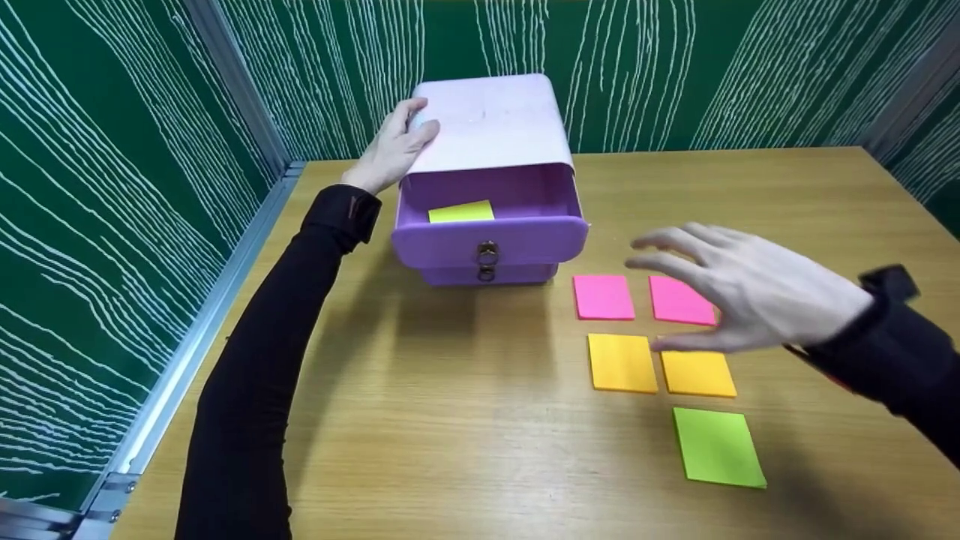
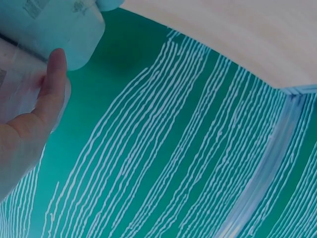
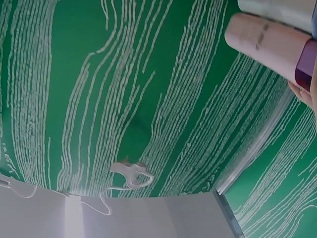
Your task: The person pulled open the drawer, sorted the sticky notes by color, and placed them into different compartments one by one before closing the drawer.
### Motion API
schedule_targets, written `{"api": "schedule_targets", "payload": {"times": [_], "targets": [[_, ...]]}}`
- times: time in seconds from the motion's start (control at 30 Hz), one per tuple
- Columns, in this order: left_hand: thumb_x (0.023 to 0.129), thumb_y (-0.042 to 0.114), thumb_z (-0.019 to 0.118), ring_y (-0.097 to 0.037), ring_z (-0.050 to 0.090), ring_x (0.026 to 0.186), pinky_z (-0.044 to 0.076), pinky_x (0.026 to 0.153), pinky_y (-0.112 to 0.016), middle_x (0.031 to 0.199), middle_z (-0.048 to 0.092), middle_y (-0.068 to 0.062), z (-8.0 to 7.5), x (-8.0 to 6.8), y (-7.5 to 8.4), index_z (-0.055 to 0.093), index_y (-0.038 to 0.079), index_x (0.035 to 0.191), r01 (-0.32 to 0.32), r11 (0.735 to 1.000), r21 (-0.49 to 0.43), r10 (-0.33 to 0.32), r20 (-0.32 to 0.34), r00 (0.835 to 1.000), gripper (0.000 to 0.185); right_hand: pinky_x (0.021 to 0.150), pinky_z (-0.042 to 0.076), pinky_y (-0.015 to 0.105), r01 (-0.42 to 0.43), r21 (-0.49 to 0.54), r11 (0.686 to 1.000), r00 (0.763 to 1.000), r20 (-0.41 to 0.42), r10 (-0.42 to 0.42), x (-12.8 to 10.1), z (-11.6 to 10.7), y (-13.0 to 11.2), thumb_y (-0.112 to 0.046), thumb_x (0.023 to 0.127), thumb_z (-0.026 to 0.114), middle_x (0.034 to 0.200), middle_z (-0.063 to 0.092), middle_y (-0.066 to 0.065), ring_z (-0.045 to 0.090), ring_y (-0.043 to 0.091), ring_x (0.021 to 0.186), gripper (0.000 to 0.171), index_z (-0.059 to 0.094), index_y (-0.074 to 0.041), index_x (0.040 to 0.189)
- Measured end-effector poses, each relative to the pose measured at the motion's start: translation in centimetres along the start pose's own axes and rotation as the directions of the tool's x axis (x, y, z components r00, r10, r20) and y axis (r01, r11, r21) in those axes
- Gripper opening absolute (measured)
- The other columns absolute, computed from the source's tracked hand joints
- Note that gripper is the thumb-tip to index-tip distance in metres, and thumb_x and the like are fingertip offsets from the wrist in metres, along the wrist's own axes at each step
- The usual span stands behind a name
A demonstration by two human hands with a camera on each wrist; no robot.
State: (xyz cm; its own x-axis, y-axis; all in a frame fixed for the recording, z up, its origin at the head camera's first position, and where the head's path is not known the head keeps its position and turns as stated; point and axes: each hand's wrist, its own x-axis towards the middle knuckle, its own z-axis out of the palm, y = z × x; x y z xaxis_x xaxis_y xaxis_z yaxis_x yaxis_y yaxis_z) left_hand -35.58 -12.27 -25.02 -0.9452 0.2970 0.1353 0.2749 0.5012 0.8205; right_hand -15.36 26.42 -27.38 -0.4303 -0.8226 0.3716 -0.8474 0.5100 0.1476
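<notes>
A small purple drawer box (image 1: 491, 124) with a pale lid-like top stands on the table. Its upper drawer (image 1: 442, 244) is pulled out and holds a yellow sticky-note pad (image 1: 461, 211). With fingers bent over the top left edge, my left hand (image 1: 397, 146) grips the box; some fingers are hidden. My right hand (image 1: 750, 289), slightly blurred, hovers with spread fingers and nothing in it. Below it lie two pink pads (image 1: 604, 298), two orange pads (image 1: 622, 363) and one green pad (image 1: 718, 448). The hand partly covers the right-hand pink and orange pads.
The wooden table (image 1: 450, 450) is bounded by green walls (image 1: 637, 75) with white wavy lines. A metal frame rail (image 1: 217, 315) runs along the left edge. Another rail (image 1: 911, 82) stands at the back right corner.
</notes>
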Motion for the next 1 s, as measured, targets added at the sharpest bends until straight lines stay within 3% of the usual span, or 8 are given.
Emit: {"api": "schedule_targets", "payload": {"times": [0.3, 0.57, 0.83, 1.0], "targets": [[0.104, 0.037, 0.045, -0.019, 0.020, 0.153, 0.016, 0.126, -0.027, 0.167, 0.015, -0.012, 0.0, 0.1, -0.3, 0.024, 0.012, 0.156, 0.006, 1.000, 0.024, -0.005, -0.009, 1.000, 0.062, 0.081, 0.057, 0.054, -0.071, 0.010, 0.997, 0.996, 0.049, 0.071, -5.5, 2.2, -0.6, -0.060, 0.072, 0.080, 0.133, 0.060, 0.011, 0.063, 0.032, 0.107, 0.088, 0.054, -0.009, 0.138], [0.104, 0.037, 0.045, -0.017, 0.020, 0.153, 0.017, 0.125, -0.027, 0.168, 0.012, -0.010, -0.2, 0.2, 0.0, 0.023, 0.014, 0.157, 0.018, 1.000, 0.016, -0.018, -0.013, 1.000, 0.062, 0.077, 0.059, 0.051, -0.094, 0.036, 0.995, 0.988, 0.127, 0.089, -9.0, 4.8, -2.5, -0.065, 0.072, 0.078, 0.130, 0.062, 0.012, 0.065, 0.033, 0.108, 0.078, 0.062, -0.012, 0.127], [0.103, 0.037, 0.045, -0.017, 0.019, 0.153, 0.017, 0.125, -0.026, 0.167, 0.013, -0.011, 0.0, 0.2, 0.1, 0.024, 0.013, 0.156, 0.012, 0.999, 0.032, -0.012, -0.016, 1.000, 0.062, 0.080, 0.058, 0.052, -0.152, 0.034, 0.988, 0.953, 0.270, 0.137, -11.3, 6.7, -4.0, -0.076, 0.070, 0.071, 0.122, 0.062, 0.003, 0.066, 0.031, 0.105, 0.076, 0.067, -0.020, 0.122], [0.103, 0.038, 0.045, -0.016, 0.020, 0.152, 0.017, 0.125, -0.026, 0.167, 0.014, -0.009, 0.0, 0.2, 0.2, 0.024, 0.014, 0.157, 0.026, 0.999, 0.032, -0.026, -0.013, 1.000, 0.062, 0.084, 0.056, 0.054, -0.158, 0.032, 0.987, 0.941, 0.306, 0.140, -11.8, 7.1, -4.2, -0.075, 0.070, 0.073, 0.120, 0.061, 0.001, 0.065, 0.030, 0.104, 0.074, 0.067, -0.022, 0.122]]}}
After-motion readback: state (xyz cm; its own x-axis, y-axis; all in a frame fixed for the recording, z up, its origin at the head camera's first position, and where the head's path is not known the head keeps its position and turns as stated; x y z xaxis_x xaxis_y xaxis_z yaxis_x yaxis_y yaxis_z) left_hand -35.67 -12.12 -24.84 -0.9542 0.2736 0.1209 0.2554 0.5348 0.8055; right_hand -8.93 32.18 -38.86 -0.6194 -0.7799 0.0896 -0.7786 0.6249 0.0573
